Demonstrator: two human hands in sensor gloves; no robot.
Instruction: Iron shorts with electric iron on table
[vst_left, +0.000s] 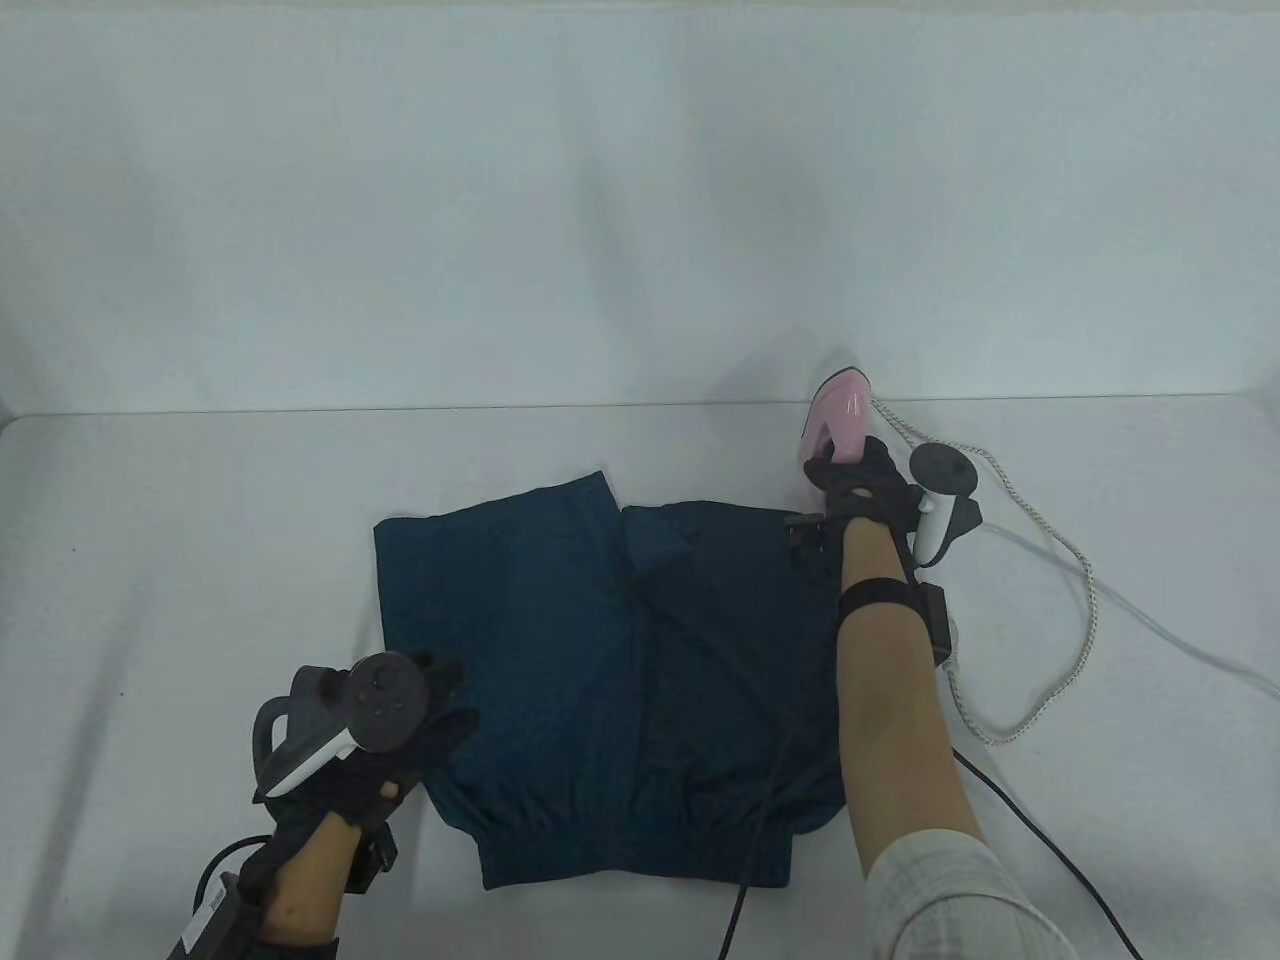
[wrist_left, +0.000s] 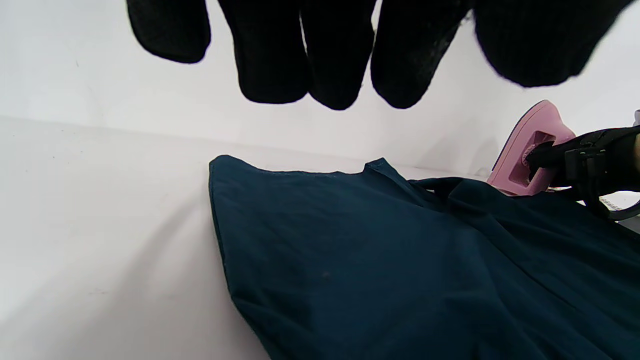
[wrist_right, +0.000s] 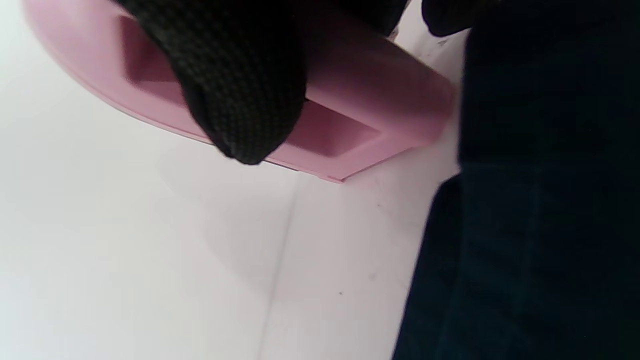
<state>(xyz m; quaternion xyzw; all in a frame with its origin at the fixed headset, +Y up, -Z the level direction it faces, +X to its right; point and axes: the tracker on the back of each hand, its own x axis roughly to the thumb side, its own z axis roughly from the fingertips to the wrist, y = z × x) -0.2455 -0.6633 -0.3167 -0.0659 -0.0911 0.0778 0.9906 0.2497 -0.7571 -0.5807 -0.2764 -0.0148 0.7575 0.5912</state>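
While her right hand (vst_left: 862, 487) grips the pink iron (vst_left: 838, 415) just past the navy shorts (vst_left: 610, 670) spread mid-table, her left hand (vst_left: 385, 745) rests fingers-spread near their left edge; that trailing cord (vst_left: 1050, 560) could snag, I'd say, jerking the iron.

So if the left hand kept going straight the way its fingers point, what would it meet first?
Probably the shorts: the left hand sits at their near-left edge, fingers aimed up-right over the fabric. Its height above them is unclear.

Black knit gloves, grey-and-white trackers, black wrist straps, bare forearms, a pale plaid right sleeve (vst_left: 950, 890).
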